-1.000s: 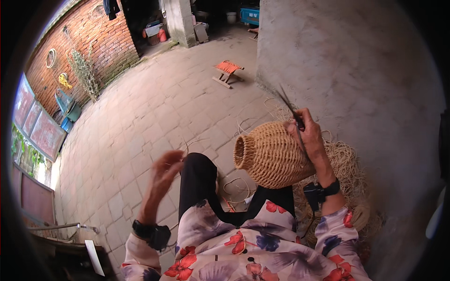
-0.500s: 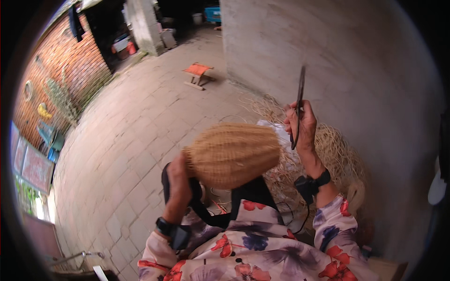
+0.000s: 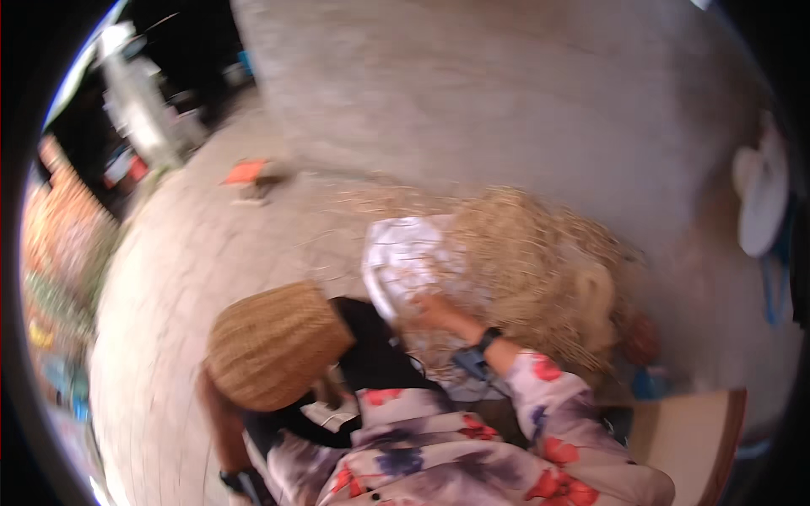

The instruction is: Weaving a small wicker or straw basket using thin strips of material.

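Note:
A tan woven basket (image 3: 274, 346) lies tilted over my left thigh, its broad end turned to the right. My left hand (image 3: 213, 396) supports it from the lower left; most of its fingers are hidden behind the weave. My right hand (image 3: 437, 313) is stretched low to the right, over a white sheet (image 3: 409, 253) at the edge of a heap of loose pale strands (image 3: 515, 244). Motion smears its fingers, so what it holds or touches does not show. The scissors are not visible.
A bare grey wall (image 3: 498, 93) rises behind the heap. An orange-topped folding stool (image 3: 246, 172) stands on the paved floor (image 3: 169, 278) at the far left. To my right is a pale wooden board (image 3: 683, 430), with a white object (image 3: 759, 202) beside the wall.
My view has swung right. My right hand has come down from its raised position with the scissors to the sheet. The basket has turned, and my left hand has moved along its underside.

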A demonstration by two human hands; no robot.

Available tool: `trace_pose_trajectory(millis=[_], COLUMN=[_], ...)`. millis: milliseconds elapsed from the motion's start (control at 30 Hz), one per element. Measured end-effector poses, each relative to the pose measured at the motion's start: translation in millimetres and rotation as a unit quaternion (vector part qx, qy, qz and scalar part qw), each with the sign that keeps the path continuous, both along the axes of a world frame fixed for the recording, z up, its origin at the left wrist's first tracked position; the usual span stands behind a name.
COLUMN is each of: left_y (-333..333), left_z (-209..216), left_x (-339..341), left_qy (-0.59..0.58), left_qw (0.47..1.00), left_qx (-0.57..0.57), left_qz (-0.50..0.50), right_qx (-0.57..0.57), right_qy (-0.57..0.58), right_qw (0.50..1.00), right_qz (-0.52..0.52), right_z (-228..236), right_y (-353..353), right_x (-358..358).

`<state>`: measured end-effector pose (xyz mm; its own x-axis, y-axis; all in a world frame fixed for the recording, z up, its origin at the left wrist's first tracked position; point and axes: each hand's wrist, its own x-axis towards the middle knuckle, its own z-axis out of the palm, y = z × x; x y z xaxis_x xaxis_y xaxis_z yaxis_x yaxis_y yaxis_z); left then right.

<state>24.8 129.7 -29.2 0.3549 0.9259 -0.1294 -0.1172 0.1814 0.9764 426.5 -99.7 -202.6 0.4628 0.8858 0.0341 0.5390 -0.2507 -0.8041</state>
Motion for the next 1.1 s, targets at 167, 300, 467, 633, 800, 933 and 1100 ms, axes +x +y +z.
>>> trace_pose_trajectory(millis=[167, 300, 467, 633, 800, 933, 1100], left_y=[-6.3, -16.1, -2.7, 23.1, 29.7, 48.1, 53.8], left_z=[19.8, 25.7, 41.2, 23.4, -0.3, -2.9, -16.1], left_x=[41.2, 34.7, 35.3, 50.3, 51.7, 50.0, 54.3], left_qy=[0.061, 0.128, 0.229, 0.134, 0.052, 0.129, 0.15], left_qw=[0.981, 0.983, 0.917, 0.951, 0.862, 0.761, 0.914], left_qx=[0.174, 0.123, 0.257, 0.2, 0.468, 0.587, 0.238], left_qz=[-0.054, -0.053, -0.203, -0.195, -0.188, -0.245, -0.294], right_qx=[0.125, 0.151, 0.134, 0.215, 0.185, 0.165, 0.152], right_qy=[-0.02, 0.004, 0.037, -0.16, -0.184, -0.142, -0.137], right_qw=[0.986, 0.987, 0.98, 0.93, 0.927, 0.948, 0.947], right_qz=[-0.108, 0.047, 0.141, 0.25, 0.268, 0.232, 0.247], right_z=[133.5, 197.9, 219.4, 217.8, 201.9, 177.9, 171.1], right_y=[8.6, 29.3, 46.9, 55.9, 62.1, 79.0, 86.0], right_x=[15.2, -59.0, -115.6, -143.8, -160.8, -164.5, -162.7])
